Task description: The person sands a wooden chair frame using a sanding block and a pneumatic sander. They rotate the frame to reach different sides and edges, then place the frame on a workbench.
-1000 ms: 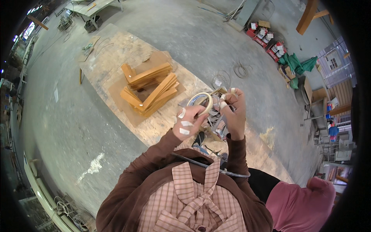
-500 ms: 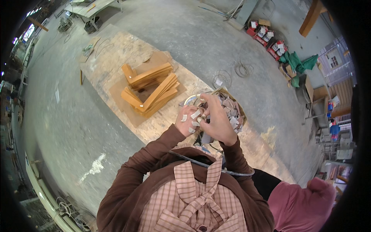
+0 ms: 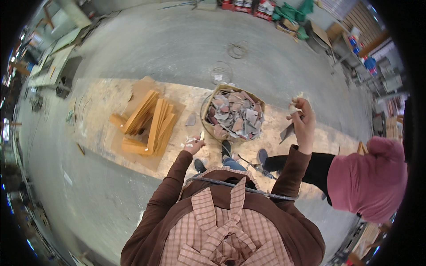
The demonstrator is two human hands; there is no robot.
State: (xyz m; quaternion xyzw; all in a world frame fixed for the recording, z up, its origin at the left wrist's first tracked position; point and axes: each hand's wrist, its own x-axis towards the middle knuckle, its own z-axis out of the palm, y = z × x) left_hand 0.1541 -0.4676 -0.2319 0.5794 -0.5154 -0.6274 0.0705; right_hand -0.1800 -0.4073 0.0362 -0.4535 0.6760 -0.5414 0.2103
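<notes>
Hands apart: right hand point(image 3: 302, 119) raised, clamped on a grey sandpaper scrap point(image 3: 286, 131) just right of the cardboard box point(image 3: 208, 106) of scraps; left hand point(image 3: 194, 144) low, pinching a small pale piece; risk judged: loose scrap slipping onto the plywood sheet point(image 3: 102, 102).

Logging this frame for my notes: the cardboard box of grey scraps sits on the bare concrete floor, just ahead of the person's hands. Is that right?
Not quite. The head view shows the cardboard box of grey scraps resting on the wooden board, not on bare concrete. It does sit just ahead of the left hand and right hand.
</notes>
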